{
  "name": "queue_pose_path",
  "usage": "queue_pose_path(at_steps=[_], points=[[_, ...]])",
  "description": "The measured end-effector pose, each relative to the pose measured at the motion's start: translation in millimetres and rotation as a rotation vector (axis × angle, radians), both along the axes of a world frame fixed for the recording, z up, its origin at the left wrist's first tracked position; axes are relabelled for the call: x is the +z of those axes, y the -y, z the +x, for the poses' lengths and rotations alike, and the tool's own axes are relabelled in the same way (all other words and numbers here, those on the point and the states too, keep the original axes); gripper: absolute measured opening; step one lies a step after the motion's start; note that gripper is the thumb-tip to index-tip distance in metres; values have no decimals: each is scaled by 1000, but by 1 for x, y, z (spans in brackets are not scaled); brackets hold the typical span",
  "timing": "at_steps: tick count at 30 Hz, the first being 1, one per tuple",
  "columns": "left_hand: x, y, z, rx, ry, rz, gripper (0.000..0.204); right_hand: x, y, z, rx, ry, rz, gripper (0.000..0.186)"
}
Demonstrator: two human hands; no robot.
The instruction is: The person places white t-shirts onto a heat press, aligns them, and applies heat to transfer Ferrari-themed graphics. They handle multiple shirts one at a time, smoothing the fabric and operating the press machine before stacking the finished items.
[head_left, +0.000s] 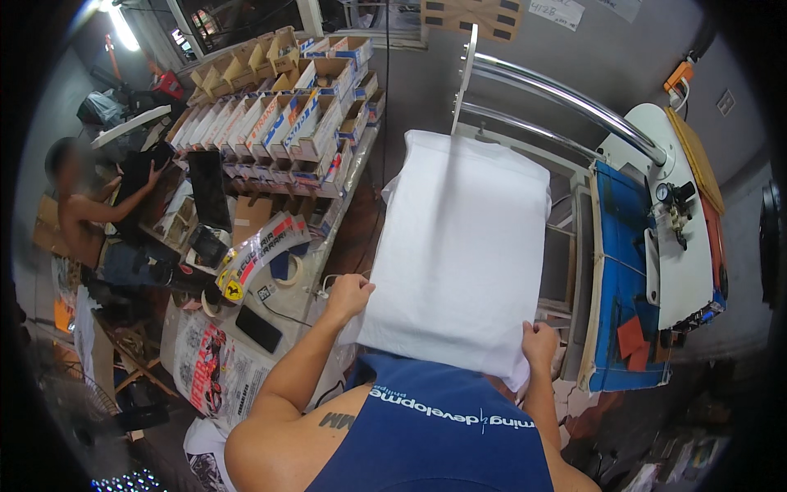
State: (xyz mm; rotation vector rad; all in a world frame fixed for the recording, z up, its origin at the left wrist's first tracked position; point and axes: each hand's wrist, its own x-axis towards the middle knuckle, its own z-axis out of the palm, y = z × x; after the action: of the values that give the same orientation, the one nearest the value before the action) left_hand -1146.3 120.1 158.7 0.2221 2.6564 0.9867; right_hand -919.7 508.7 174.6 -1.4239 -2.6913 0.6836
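Note:
A white cloth, apparently a T-shirt (pixel 455 246), lies spread over a flat board in front of me, with its loose edges hanging down at the sides. My left hand (pixel 348 297) is closed on its near left edge, thumb and fingers pinched together. At the near right corner my right hand (pixel 541 344) pinches the other edge, where the cloth droops in folds. The board itself is hidden under the cloth. A soft dark shadow runs down the cloth from its far edge.
Shiny metal bars (pixel 566 90) of a machine reach over the far right, near a blue panel (pixel 623 271) and a pressure gauge (pixel 662 192). On the left stand stacked cardboard bins (pixel 287 123), a black phone (pixel 258 329) and a tape roll (pixel 288 271). Another person (pixel 86 205) holds a dark item far left.

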Motion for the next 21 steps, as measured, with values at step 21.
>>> queue_pose_path(at_steps=[21], points=[[9,-8,-3,-48,-18,-94,25,-10,3,2,7,29,86,36]])
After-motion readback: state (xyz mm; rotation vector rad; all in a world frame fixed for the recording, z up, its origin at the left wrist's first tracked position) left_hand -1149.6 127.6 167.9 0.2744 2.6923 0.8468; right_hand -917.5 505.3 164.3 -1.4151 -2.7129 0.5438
